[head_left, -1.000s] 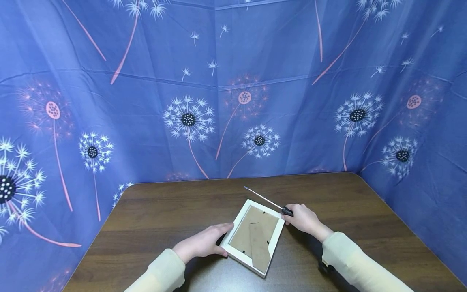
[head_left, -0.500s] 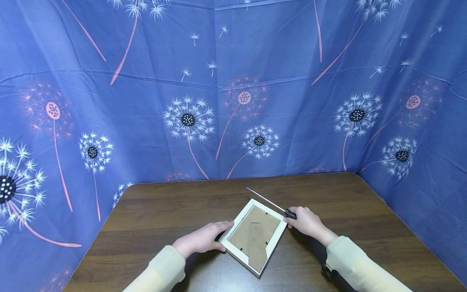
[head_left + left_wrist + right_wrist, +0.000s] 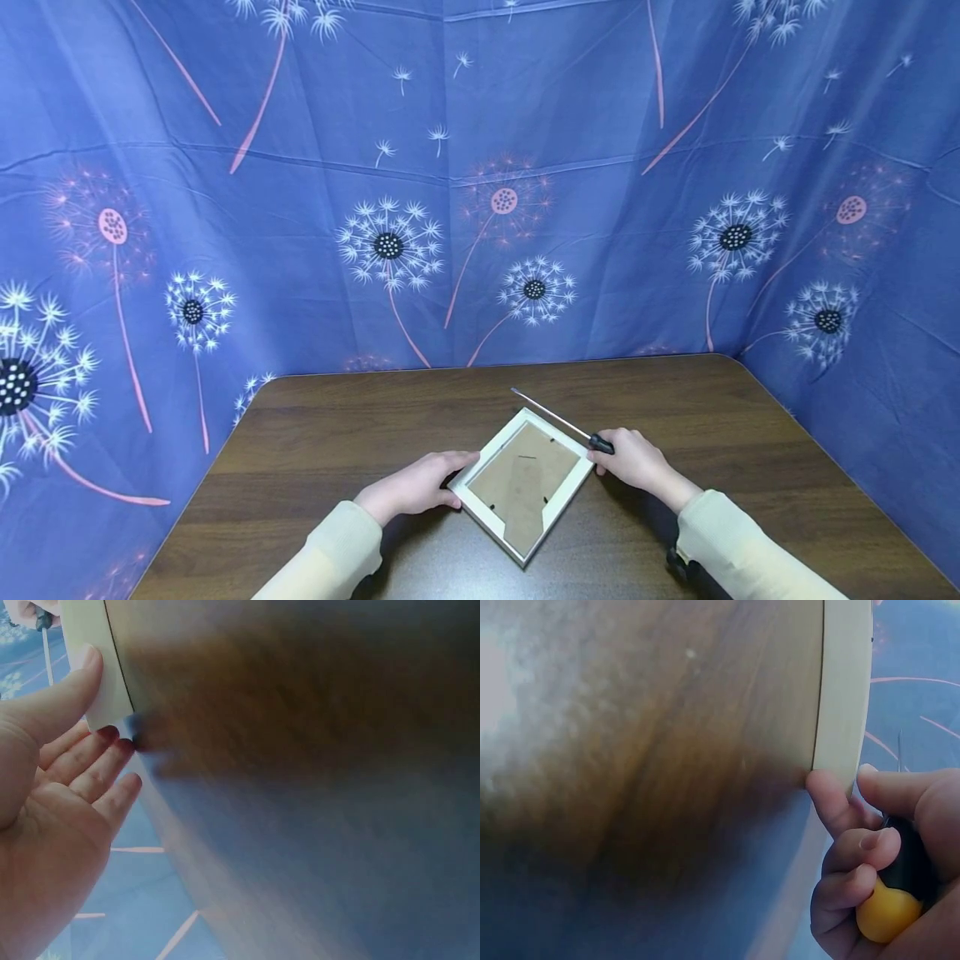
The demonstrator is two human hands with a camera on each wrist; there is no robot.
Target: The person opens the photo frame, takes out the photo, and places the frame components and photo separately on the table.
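A white picture frame lies with its brown back up on the wooden table, turned at a slant. My left hand grips its left corner; in the left wrist view the thumb presses on the frame's side, with the fingers around the corner. At the opposite corner is my right hand, its thumb and a finger pinching the frame. Its other fingers curl round the black and yellow handle of a screwdriver. The screwdriver's thin shaft points away to the upper left, past the frame's far edge.
The brown table reaches to a blue cloth with a dandelion print, which hangs behind it and along both sides. Small dark tabs and a flat stand leg show on the frame's back.
The frame has turned slightly clockwise on the table: its far corner moved right, its near corner left. My right hand, with the screwdriver, shifted a little right and nearer.
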